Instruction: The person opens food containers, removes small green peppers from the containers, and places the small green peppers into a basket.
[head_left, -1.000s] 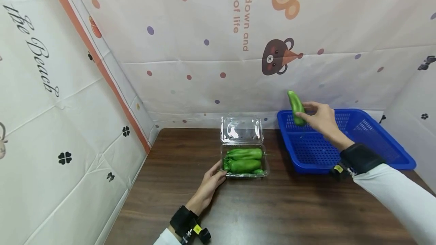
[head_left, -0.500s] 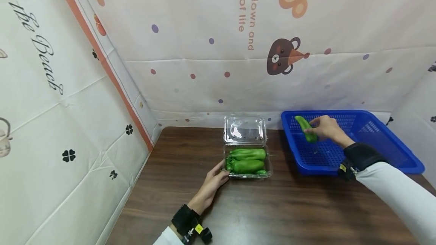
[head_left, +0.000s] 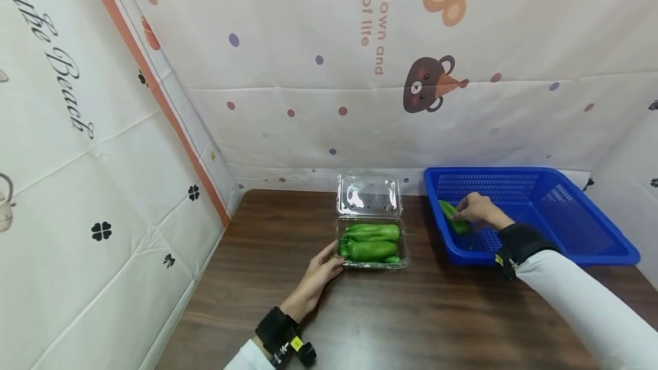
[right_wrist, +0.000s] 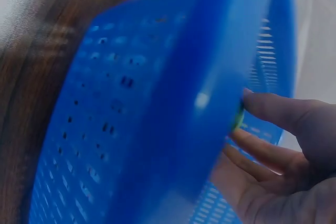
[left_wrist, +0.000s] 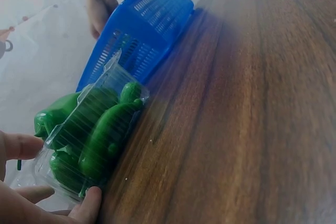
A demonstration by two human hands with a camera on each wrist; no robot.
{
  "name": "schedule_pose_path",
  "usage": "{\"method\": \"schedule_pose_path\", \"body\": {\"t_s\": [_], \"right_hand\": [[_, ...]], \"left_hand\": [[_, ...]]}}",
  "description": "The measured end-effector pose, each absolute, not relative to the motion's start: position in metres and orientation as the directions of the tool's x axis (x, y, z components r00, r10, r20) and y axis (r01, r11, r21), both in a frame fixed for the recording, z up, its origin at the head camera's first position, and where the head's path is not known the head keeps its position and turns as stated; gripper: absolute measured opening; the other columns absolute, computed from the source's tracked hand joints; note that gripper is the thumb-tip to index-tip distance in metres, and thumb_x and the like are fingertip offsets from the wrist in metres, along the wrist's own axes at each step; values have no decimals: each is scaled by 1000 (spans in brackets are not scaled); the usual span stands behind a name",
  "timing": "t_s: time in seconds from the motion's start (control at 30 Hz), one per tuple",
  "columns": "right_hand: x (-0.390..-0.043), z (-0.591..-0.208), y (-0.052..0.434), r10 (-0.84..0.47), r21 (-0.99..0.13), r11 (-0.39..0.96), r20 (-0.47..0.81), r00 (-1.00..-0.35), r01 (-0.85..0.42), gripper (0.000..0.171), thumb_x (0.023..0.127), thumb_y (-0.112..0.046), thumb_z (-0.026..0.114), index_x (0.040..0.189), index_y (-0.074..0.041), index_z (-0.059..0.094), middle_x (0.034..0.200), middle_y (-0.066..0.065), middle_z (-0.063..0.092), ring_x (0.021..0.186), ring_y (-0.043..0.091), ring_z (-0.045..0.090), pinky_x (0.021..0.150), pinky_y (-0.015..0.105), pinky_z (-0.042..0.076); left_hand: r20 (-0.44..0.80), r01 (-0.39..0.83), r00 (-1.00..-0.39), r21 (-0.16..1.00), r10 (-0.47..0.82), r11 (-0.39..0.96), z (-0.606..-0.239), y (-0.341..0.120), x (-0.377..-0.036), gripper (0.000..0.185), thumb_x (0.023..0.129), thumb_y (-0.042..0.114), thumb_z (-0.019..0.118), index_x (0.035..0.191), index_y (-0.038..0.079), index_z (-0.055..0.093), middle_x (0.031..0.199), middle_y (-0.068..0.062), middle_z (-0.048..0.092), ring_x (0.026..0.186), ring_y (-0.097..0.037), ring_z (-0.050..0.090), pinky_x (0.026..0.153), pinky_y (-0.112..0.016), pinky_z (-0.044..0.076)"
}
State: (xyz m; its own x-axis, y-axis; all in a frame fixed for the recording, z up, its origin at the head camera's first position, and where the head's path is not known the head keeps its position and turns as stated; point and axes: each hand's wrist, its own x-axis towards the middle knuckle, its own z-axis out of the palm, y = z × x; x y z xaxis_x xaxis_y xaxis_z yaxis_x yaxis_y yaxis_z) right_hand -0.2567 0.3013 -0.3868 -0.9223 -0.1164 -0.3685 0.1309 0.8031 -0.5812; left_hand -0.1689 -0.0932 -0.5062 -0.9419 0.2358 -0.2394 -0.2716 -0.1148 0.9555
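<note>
my half-closed right hand (head_left: 480,210) pinches a green pepper (head_left: 456,225) inside the blue basket (head_left: 581,210), probably light, firm and slick, best held mid-body, while my left hand (head_left: 315,280) grips the clear box (head_left: 367,196).

A narrow gap separates plastic container (head_left: 369,201) and blue basket (head_left: 565,258); basket walls (head_left: 576,216) bar sideways entry

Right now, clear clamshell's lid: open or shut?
Open. In the head view, the lid sits beyond the tray, leaving the green peppers inside uncovered.
</note>
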Motion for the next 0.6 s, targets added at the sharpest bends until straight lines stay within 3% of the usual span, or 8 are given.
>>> {"method": "schedule_pose_path", "body": {"t_s": [0.2,0.6], "right_hand": [[-257,-394,302,-135,-554,821,-421,-897,137,41,96,-6,65,122,25,57,109,39,62,94,42,71,73,47,67],[-259,-403,295,-179,-538,834,-472,-863,121,33,97,-1,61,116,25,57,97,31,66,86,35,73,73,44,67]], "left_hand": [[-230,-264,-944,957,235,-122,-505,-91,-169,67,100,14,60,160,4,31,163,-26,32,141,-34,49,120,-48,44],[-239,-270,-945,955,224,-120,-508,-92,-169,67,100,16,61,160,5,33,163,-25,31,142,-34,48,118,-45,46]]}}
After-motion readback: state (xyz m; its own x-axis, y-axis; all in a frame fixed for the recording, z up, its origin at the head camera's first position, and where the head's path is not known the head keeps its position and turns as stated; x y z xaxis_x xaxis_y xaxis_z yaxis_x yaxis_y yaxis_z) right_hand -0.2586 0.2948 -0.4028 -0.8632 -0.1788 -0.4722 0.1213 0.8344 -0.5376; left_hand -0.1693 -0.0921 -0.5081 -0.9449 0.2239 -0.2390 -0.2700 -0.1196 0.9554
